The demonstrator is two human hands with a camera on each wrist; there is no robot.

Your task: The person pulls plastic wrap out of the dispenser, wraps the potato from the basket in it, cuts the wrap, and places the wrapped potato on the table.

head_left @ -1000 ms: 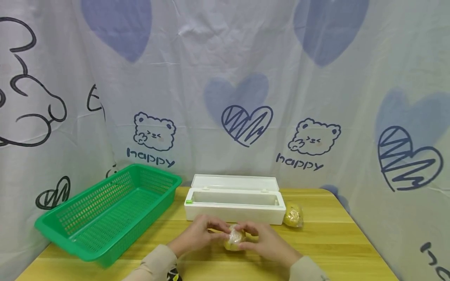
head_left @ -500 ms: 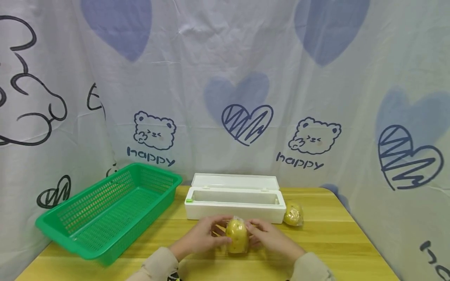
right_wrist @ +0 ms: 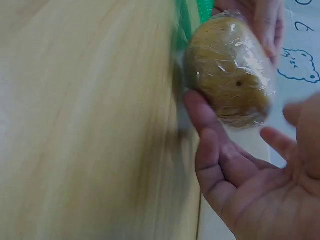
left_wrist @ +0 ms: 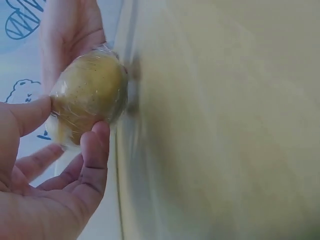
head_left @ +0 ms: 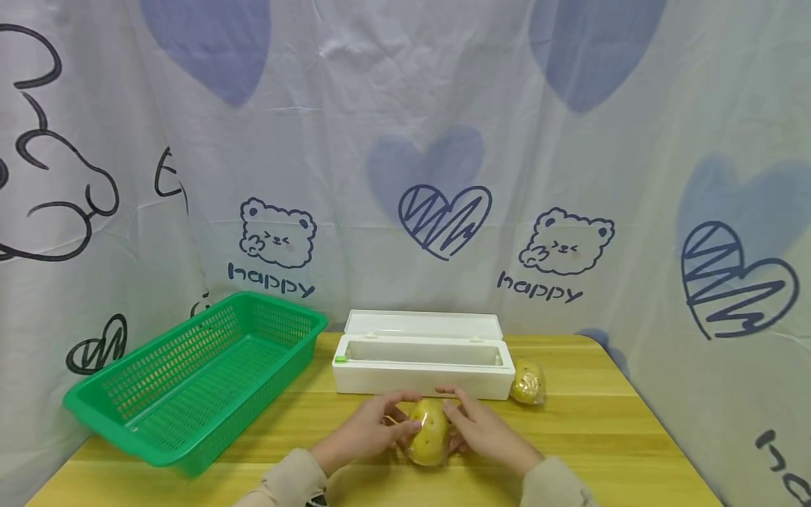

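A potato [head_left: 429, 433] wrapped in clear plastic film is held up in front of me, over the table. My left hand [head_left: 367, 429] grips its left side, thumb on the near face; in the left wrist view the left fingers [left_wrist: 95, 150] bend in beneath it. On the opposite side is my right hand [head_left: 491, 431], its index finger lifted away. The right wrist view shows right fingertips [right_wrist: 200, 107] touching the potato's underside while the blurred thumb stands off the film. Behind the hands sits a long white box [head_left: 421, 377], lid raised, with a small green piece at its left end.
At the left stands a green perforated plastic basket [head_left: 228, 429], angled across the wooden table [head_left: 602, 422]. Another film-wrapped potato [head_left: 529, 382] lies against the right end of the white box. A printed curtain [head_left: 355, 282] hangs behind the table.
The potato has been turned in the hands, from its crinkled film side to a smooth yellow face, and sits slightly lower in view. The right index finger has lifted off it.
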